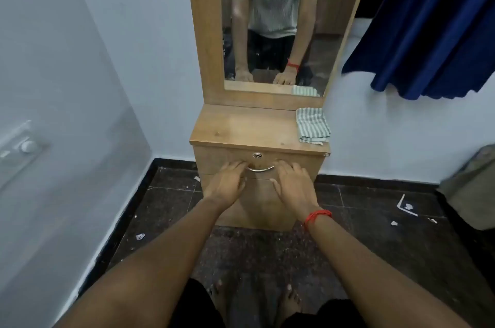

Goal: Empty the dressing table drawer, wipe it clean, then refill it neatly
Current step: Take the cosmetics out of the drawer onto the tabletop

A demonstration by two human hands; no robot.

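A small wooden dressing table (241, 129) stands against the wall with a tall mirror (276, 19) above it. Its top drawer (214, 160) is closed, with a round lock and a curved metal handle (260, 169). My left hand (227, 183) lies with its fingers stretched onto the drawer front just left of the handle. My right hand (293, 184), a red thread on its wrist, rests flat against the front to the right of the handle. A folded green-and-white striped cloth (312, 125) lies on the tabletop's right end.
A blue curtain (434, 22) hangs at the upper right. The dark tiled floor (166, 207) carries scattered white scraps. A switch plate (18, 145) sits on the left wall. A grey object (471, 188) stands at the right edge. My bare feet show at the bottom.
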